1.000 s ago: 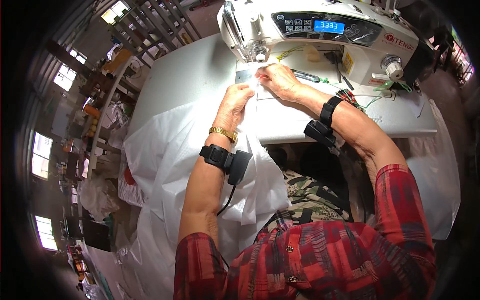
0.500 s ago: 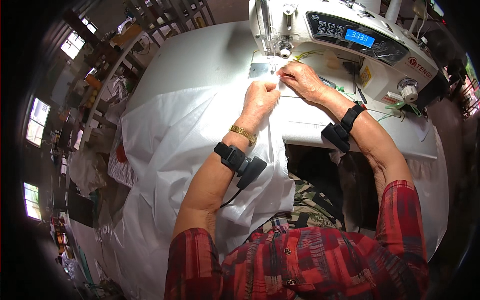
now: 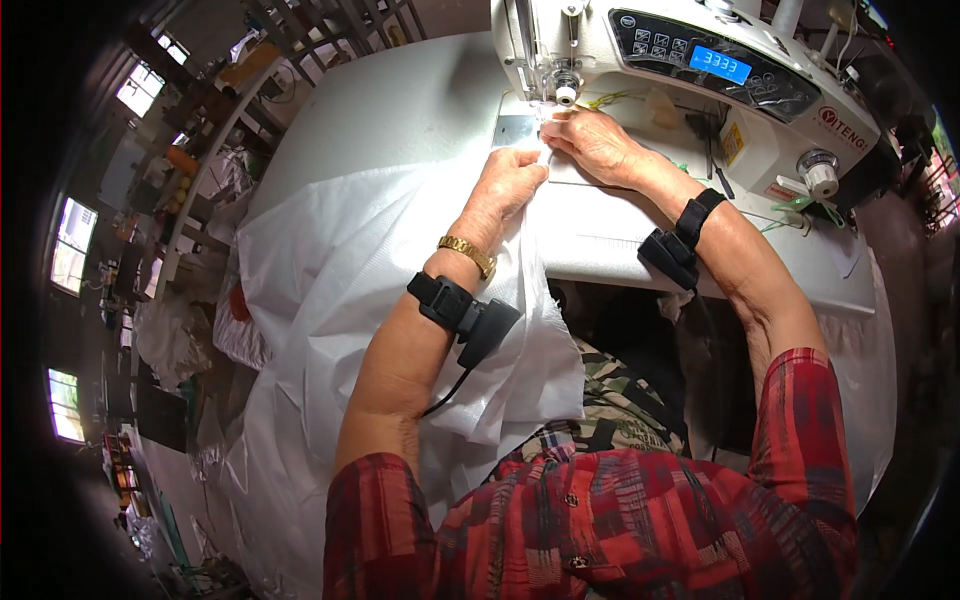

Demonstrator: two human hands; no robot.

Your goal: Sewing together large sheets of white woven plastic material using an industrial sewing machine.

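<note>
A large sheet of white woven plastic fabric (image 3: 400,240) drapes over the table's left part and down across my lap. My left hand (image 3: 508,182) is closed in a pinch on its narrow upper edge. Just beyond and to the right, my right hand (image 3: 592,146) grips the same edge, its fingertips close to the needle area of a white sewing machine (image 3: 590,50). Fingers and glare hide exactly how the edge lies there. A metal needle plate (image 3: 516,130) shows beside my fingers.
The machine's control panel (image 3: 690,62) has a lit blue display. A dark slim tool (image 3: 722,182) and green threads (image 3: 815,207) lie right of my right hand. The pale table (image 3: 390,105) extends left. Grey chair-like frames (image 3: 330,30) stand beyond it.
Both hands have shifted slightly left, with the fabric edge between them. My left hand has gone a little farther toward the machine, and the right is nearer the needle area.
</note>
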